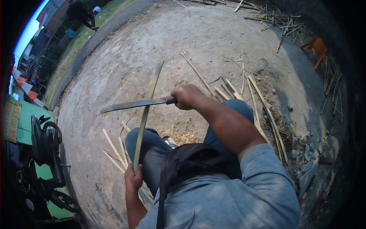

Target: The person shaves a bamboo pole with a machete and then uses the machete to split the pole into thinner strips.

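Gripping a long-bladed knife [133, 105], right hand [185, 97] was closed round its handle; left hand [133, 176], below, pinched a bamboo strip [146, 114].

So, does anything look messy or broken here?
Yes, a few things. Curly straw-coloured shavings are scattered on the ground between the knees, like a spill. Farther away at the upper right, a heap of thin tan sticks lies all jumbled. Nearer on the right, the rough grey concrete looks crumbled.

outdoor concrete yard [110, 68], parked motorcycle [47, 156]
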The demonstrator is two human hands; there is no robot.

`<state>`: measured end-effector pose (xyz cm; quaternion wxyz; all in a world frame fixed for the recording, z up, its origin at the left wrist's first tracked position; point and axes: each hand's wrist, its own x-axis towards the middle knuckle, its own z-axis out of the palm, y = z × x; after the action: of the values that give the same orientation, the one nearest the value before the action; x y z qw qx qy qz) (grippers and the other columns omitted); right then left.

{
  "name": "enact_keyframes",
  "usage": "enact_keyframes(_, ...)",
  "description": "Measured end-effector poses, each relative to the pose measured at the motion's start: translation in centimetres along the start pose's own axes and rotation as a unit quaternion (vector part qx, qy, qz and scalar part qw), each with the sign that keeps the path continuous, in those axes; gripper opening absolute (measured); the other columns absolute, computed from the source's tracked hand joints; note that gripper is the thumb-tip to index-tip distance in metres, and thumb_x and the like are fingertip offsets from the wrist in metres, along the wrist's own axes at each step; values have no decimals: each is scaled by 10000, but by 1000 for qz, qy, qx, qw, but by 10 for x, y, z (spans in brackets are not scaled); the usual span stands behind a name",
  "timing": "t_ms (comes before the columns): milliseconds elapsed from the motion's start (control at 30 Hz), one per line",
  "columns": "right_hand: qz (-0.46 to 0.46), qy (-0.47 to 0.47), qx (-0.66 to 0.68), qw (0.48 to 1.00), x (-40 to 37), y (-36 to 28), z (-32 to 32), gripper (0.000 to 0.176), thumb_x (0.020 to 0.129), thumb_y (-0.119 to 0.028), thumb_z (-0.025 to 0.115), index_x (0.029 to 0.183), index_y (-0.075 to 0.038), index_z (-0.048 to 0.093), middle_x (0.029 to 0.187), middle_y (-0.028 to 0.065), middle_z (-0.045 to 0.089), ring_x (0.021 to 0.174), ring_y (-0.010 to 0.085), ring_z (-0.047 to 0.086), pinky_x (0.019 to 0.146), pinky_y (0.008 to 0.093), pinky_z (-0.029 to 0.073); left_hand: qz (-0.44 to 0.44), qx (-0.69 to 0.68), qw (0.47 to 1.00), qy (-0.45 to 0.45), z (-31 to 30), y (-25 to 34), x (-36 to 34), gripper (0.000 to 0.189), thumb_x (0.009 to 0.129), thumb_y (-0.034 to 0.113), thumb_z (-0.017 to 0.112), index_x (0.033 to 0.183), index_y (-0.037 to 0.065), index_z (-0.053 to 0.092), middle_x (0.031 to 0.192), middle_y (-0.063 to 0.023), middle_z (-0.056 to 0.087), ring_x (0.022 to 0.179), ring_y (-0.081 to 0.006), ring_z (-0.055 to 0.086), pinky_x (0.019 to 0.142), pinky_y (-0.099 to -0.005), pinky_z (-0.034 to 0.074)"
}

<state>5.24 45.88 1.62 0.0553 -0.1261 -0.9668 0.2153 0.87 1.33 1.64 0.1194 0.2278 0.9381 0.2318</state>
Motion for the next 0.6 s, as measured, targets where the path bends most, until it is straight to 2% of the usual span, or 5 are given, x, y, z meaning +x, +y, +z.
enact_keyframes(200, 44, -20, 41, 998, -2, -2, -5, 163, 858, -217, 691, 993, -197, 781, 1013, 114, 772, 994, 340, 739, 874, 473, 580, -9, 10, 1000, 0, -2, 4, -1, 610, 980, 578, 676, 953, -28, 604, 785, -261, 668, 766, -453, 689, 692, -499, 523)
enact_keyframes(600, 5, -8, 38, 999, -3, -2, -6, 164, 835, -227, 715, 979, -185, 781, 973, 117, 772, 951, 339, 746, 844, 472, 590, -13, 6, 1000, -1, 0, 4, -1, 613, 978, 577, 678, 955, -31, 605, 800, -264, 669, 781, -453, 688, 708, -495, 524)
